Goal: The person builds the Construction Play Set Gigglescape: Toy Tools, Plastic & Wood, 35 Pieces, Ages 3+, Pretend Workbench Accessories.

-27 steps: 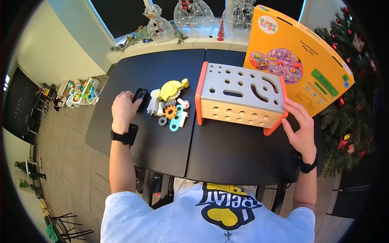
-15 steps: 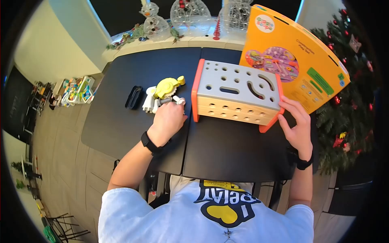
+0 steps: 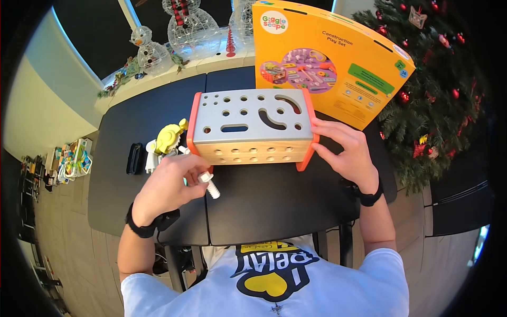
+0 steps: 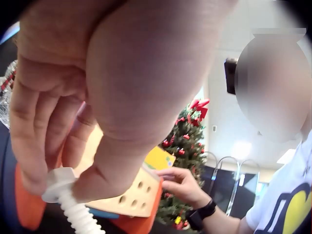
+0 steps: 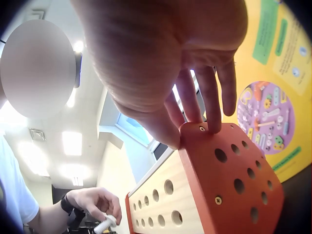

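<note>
Back from the toy parts, my left grip (image 3: 171,182) had come round to the near left corner of the box (image 3: 245,145), bringing the white bolt (image 3: 212,188) with it. Thumb and fingertips were clamped on the bolt's head, its threaded shaft sticking out toward my body, over the surface (image 3: 274,206). My right grip (image 3: 348,153) stayed at the box's orange right end, fingers apart and resting on the edge. Left of the box lay the yellow saw (image 3: 168,138), then the black tray (image 3: 131,168); behind stood the orange carton (image 3: 385,58).
</note>
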A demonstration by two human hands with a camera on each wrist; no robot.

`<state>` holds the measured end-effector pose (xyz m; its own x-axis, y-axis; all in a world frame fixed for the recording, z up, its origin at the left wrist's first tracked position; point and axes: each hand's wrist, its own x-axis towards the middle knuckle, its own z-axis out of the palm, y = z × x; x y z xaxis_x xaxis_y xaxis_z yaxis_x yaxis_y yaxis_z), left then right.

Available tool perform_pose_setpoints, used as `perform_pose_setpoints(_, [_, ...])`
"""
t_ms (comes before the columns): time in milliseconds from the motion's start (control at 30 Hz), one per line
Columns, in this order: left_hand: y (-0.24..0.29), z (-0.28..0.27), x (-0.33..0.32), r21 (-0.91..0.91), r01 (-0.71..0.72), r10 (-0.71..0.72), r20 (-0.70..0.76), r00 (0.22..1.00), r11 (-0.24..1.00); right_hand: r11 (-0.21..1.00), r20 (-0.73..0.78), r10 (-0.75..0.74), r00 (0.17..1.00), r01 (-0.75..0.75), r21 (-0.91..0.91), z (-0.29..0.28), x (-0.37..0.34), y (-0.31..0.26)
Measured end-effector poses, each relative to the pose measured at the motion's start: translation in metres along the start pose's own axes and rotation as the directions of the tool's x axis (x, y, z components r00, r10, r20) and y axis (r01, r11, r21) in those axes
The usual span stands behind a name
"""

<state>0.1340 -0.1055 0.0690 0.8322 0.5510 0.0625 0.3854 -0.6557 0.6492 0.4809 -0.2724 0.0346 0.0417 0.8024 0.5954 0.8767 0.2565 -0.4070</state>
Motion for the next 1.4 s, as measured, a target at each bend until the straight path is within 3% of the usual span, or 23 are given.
perform_pose_setpoints(100, [0.038, -0.014, 0.012, 0.058, -0.182, 0.185, -0.056, 0.981, 0.982, 0.999, 0.002, -0.032, 0.999, 0.032, -0.009, 0.0, -0.001, -0.006])
perform_pose_setpoints(233, [0.061, -0.015, 0.048, 0.12, -0.444, 0.458, -0.151, 0.876, 0.888, 0.995, 0.018, -0.094, 0.995, 0.095, -0.016, -0.001, -0.001, -0.015])
perform_pose_setpoints(400, [0.064, -0.002, 0.106, 0.061, -0.531, 0.533, -0.025, 0.846, 0.845, 0.992, 0.03, -0.122, 0.992, 0.122, -0.014, -0.001, -0.002, -0.018])
perform_pose_setpoints(633, [0.081, 0.014, 0.135, 0.178, -0.554, 0.532, 0.157, 0.832, 0.813, 0.993, 0.02, -0.119, 0.993, 0.119, 0.007, -0.002, -0.003, -0.016])
perform_pose_setpoints(833, [0.088, 0.014, 0.14, 0.192, -0.646, 0.613, 0.207, 0.763, 0.739, 0.991, 0.016, -0.131, 0.991, 0.13, 0.012, -0.001, -0.003, -0.013])
perform_pose_setpoints(1133, [0.102, 0.008, 0.141, 0.205, -0.588, 0.537, 0.256, 0.804, 0.782, 0.991, 0.011, -0.13, 0.991, 0.13, 0.019, 0.0, -0.004, -0.012])
perform_pose_setpoints(1233, [0.092, 0.008, 0.148, 0.184, -0.696, 0.644, 0.274, 0.714, 0.694, 0.991, 0.003, -0.131, 0.991, 0.131, 0.02, 0.001, -0.004, -0.011])
perform_pose_setpoints(1400, [0.092, 0.007, 0.144, 0.087, -0.749, 0.714, 0.247, 0.655, 0.657, 0.992, 0.0, -0.127, 0.992, 0.127, 0.029, 0.002, -0.004, -0.011])
